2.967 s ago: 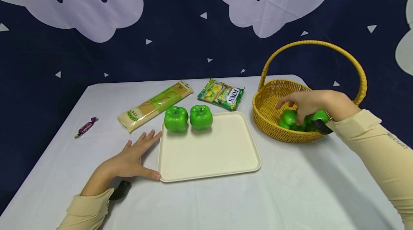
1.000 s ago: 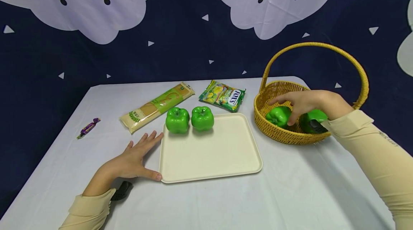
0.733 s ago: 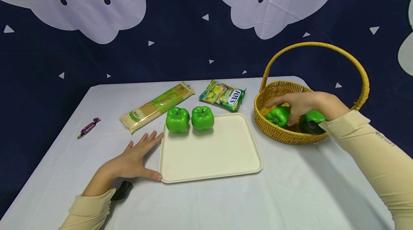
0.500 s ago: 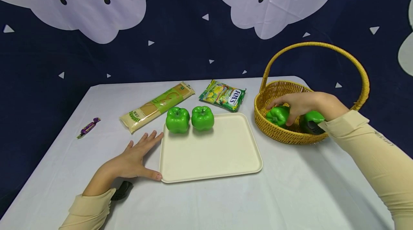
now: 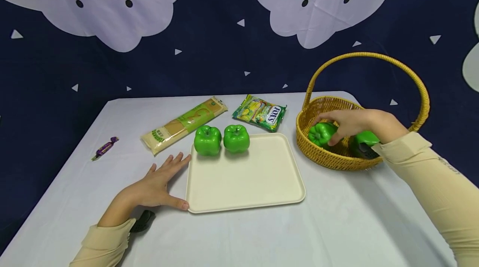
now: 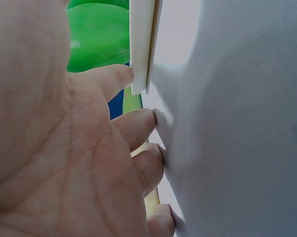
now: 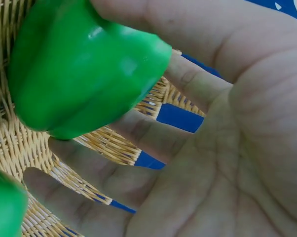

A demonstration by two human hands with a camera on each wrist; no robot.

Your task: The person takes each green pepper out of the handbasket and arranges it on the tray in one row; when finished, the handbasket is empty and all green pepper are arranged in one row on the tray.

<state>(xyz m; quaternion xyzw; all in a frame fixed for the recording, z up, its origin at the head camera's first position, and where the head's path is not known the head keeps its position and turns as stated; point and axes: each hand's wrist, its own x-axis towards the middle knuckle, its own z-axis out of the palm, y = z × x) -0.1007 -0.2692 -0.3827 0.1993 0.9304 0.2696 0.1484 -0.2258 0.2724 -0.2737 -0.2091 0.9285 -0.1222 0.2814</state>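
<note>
Inside the wicker basket point(image 5: 329, 160), my right hand point(image 5: 353, 122) has its thumb and fingers around a green bell pepper point(image 5: 321, 134). The right wrist view shows the thumb on one side of this pepper point(image 7: 84, 74) and fingers on the other. Another green pepper point(image 5: 364, 140) lies under my right wrist, partly hidden. My left hand point(image 5: 153, 184) rests on the table with fingers spread, its thumb and a fingertip at the left edge of the cream tray point(image 5: 247, 179). Two green bell peppers, one left point(image 5: 207, 140) and one right point(image 5: 236, 139), stand on the tray's far left part.
Behind the tray lie a long noodle packet point(image 5: 185, 124) and a green FOX'S candy bag point(image 5: 259, 112). A purple wrapped candy point(image 5: 105, 148) is at the far left of the white-covered table point(image 5: 239, 238). The basket's tall handle point(image 5: 368, 55) arches above my right hand.
In the basket, one pepper has shifted left, apart from the other. My right hand has since closed its thumb and fingers around it. The left hand and tray stay put.
</note>
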